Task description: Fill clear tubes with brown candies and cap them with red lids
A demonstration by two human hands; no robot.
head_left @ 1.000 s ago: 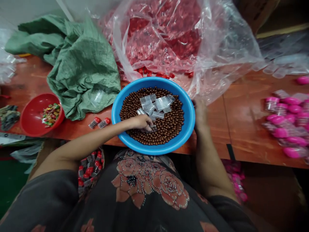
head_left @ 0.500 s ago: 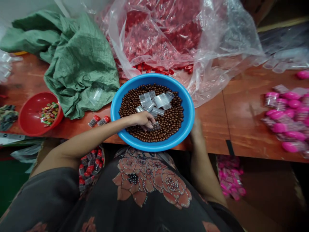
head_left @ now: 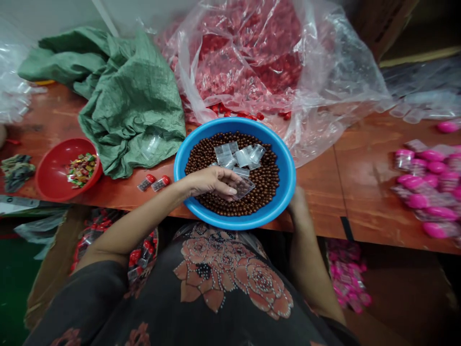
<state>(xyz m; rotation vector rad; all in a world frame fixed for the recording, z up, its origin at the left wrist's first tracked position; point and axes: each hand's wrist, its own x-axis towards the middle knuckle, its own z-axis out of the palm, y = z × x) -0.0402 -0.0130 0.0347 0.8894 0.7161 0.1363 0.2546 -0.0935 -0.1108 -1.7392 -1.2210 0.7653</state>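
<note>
A blue basin (head_left: 290, 192) full of small brown balls (head_left: 230, 206) stands at the table's front edge. Over the balls my left hand (head_left: 222, 182) is closed on a small clear plastic container (head_left: 245, 188), held tilted; how much is inside it cannot be made out. Several similar clear containers (head_left: 225, 154) lie on the balls just beyond my fingers. My right hand (head_left: 297, 202) is at the right outer side of the basin, its fingers hidden behind the rim.
Left are two red-capped containers (head_left: 153, 182), a red bowl (head_left: 45, 178) of wrapped sweets and a green sack (head_left: 133, 96). Behind, a large clear bag (head_left: 252, 62) holds red pieces. Pink-capped containers (head_left: 435, 168) lie right. Boxes below hold red-capped (head_left: 146, 252) and pink pieces (head_left: 347, 274).
My left hand has lifted slightly from the balls and turned, bringing the clear container up and to the right. The whole view has shifted a little. My right hand stays beside the basin.
</note>
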